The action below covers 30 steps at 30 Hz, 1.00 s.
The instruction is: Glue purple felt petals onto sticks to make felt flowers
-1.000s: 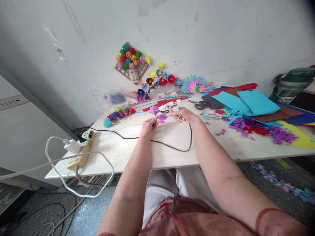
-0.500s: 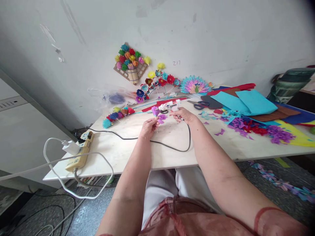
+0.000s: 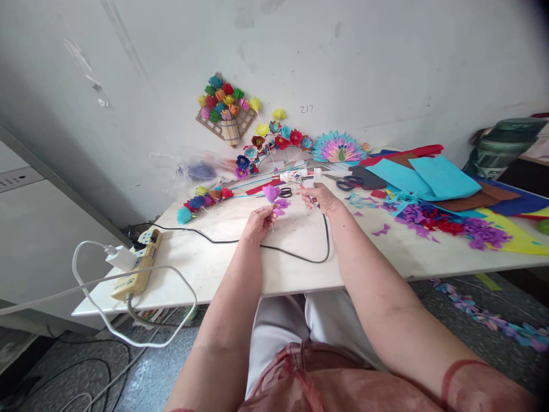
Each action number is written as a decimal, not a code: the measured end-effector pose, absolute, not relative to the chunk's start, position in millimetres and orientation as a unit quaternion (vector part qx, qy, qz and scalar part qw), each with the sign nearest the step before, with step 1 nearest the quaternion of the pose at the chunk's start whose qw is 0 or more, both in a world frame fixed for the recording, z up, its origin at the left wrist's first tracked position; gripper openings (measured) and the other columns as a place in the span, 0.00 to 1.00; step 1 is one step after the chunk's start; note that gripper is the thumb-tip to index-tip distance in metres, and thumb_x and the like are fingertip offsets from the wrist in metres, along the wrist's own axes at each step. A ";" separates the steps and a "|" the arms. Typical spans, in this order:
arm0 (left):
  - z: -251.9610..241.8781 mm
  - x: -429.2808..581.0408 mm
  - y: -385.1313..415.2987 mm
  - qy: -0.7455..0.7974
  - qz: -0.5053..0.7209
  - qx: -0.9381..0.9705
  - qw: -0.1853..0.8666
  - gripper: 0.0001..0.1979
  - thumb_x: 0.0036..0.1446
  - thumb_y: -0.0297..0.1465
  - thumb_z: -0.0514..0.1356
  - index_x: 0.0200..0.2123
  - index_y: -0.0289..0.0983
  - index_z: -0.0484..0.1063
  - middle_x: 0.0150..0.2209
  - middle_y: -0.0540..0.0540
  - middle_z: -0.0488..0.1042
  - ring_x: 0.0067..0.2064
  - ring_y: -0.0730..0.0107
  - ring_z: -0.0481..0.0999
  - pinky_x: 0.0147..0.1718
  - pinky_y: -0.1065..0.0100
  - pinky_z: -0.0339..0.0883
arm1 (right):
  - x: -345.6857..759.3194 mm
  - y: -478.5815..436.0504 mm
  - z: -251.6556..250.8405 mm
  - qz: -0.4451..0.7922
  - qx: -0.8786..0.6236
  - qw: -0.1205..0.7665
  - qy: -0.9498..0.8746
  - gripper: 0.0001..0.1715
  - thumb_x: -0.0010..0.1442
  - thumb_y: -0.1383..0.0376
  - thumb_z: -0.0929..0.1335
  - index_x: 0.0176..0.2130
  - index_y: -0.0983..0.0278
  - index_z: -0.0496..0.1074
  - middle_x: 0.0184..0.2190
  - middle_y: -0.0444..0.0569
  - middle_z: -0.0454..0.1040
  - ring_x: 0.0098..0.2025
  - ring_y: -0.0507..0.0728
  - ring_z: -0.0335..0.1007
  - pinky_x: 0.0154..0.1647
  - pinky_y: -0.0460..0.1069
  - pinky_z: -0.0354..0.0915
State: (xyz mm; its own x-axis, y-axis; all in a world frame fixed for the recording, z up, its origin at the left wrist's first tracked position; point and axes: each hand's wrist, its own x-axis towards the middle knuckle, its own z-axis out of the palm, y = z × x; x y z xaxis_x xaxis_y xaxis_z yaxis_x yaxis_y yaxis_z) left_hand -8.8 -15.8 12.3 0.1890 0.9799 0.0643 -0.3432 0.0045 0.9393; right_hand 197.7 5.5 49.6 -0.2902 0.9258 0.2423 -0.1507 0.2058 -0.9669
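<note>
Between the fingers of my left hand (image 3: 261,222) is the thin stem of a purple paper flower (image 3: 271,193), held upright over the table. More purple petals (image 3: 282,204) show just right of the stem; whether they are attached or loose I cannot tell. My right hand (image 3: 321,198) is closed round the handle of a white glue gun (image 3: 300,177), whose nozzle points left, above and beyond the flower and apart from it. A black cord (image 3: 295,255) runs from the gun's handle across the table to the left. Small black-handled scissors (image 3: 285,193) lie behind the flower.
A yellow power strip (image 3: 136,274) with a white charger sits at the table's left edge. Finished paper flowers (image 3: 208,198) lie at the back left. Purple and red paper pieces (image 3: 446,223), blue paper sheets (image 3: 444,177) and larger scissors (image 3: 349,182) are on the right.
The glue gun has lifted up and away from the purple flower, where its nozzle was at the petals. My left hand still holds the flower in nearly the same spot.
</note>
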 end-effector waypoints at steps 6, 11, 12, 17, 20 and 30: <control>12.2 -9.3 -16.4 0.352 0.539 0.454 0.616 0.14 0.44 0.34 0.64 0.34 0.30 0.73 0.19 0.49 0.69 0.19 0.82 0.63 0.15 0.77 0.51 | 202.2 1.5 51.9 0.553 -0.324 0.458 -0.616 0.18 0.40 0.58 0.73 0.22 0.66 0.64 0.12 0.39 0.59 0.12 0.45 0.50 0.13 0.45 0.45; 11.4 -9.9 -14.8 0.349 0.544 0.446 0.619 0.13 0.44 0.33 0.63 0.33 0.30 0.73 0.19 0.49 0.68 0.19 0.82 0.63 0.15 0.77 0.51 | 203.7 -0.1 51.7 0.535 -0.330 0.437 -0.644 0.17 0.41 0.58 0.72 0.24 0.67 0.65 0.12 0.38 0.58 0.12 0.45 0.50 0.13 0.44 0.45; 11.1 -10.0 -14.3 0.349 0.544 0.445 0.619 0.14 0.44 0.33 0.63 0.33 0.30 0.73 0.19 0.49 0.68 0.19 0.82 0.63 0.15 0.77 0.50 | 203.7 0.0 51.4 0.531 -0.330 0.435 -0.648 0.17 0.42 0.58 0.72 0.24 0.67 0.65 0.12 0.38 0.58 0.12 0.45 0.50 0.13 0.44 0.45; 10.6 -10.6 -13.2 0.362 0.543 0.444 0.613 0.14 0.44 0.34 0.63 0.34 0.30 0.73 0.19 0.49 0.68 0.18 0.82 0.63 0.15 0.78 0.51 | 203.6 0.3 50.9 0.518 -0.340 0.433 -0.655 0.18 0.42 0.57 0.72 0.24 0.67 0.65 0.12 0.38 0.58 0.13 0.45 0.49 0.13 0.43 0.45; 10.4 -10.9 -13.2 0.357 0.544 0.446 0.614 0.14 0.45 0.33 0.62 0.34 0.30 0.73 0.19 0.49 0.68 0.18 0.82 0.63 0.14 0.78 0.51 | 203.8 0.3 51.0 0.513 -0.344 0.436 -0.654 0.19 0.42 0.56 0.73 0.23 0.67 0.64 0.12 0.38 0.57 0.13 0.45 0.49 0.12 0.43 0.45; 9.7 -11.1 -12.6 0.349 0.548 0.443 0.618 0.13 0.46 0.33 0.62 0.35 0.29 0.73 0.19 0.50 0.68 0.18 0.82 0.63 0.14 0.79 0.51 | 201.7 3.5 49.7 0.501 -0.353 0.433 -0.661 0.19 0.42 0.57 0.73 0.21 0.68 0.64 0.11 0.39 0.58 0.12 0.44 0.48 0.11 0.43 0.45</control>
